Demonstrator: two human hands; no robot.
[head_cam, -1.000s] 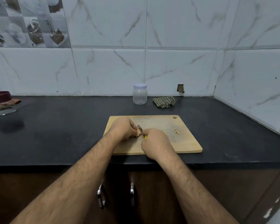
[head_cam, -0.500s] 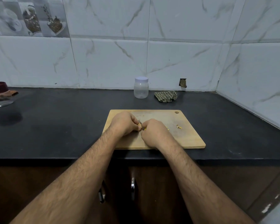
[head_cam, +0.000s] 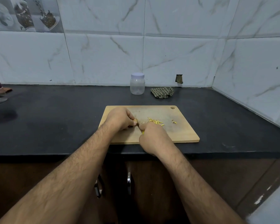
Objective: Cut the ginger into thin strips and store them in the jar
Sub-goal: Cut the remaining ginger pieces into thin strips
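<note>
Our right hand (head_cam: 153,136) pulls back toward us now, so we see more thin yellow ginger strips (head_cam: 155,121).

A home kitchen is shown: a black stone countertop (head_cam: 55,123) is backed by marble-patterned wall tiles (head_cam: 103,54), with one decorative food-print tile (head_cam: 26,13) at upper left. A wooden cutting board (head_cam: 181,131) is laid on the counter, and brown cabinet doors with metal handles (head_cam: 129,183) are seen beneath it
</note>
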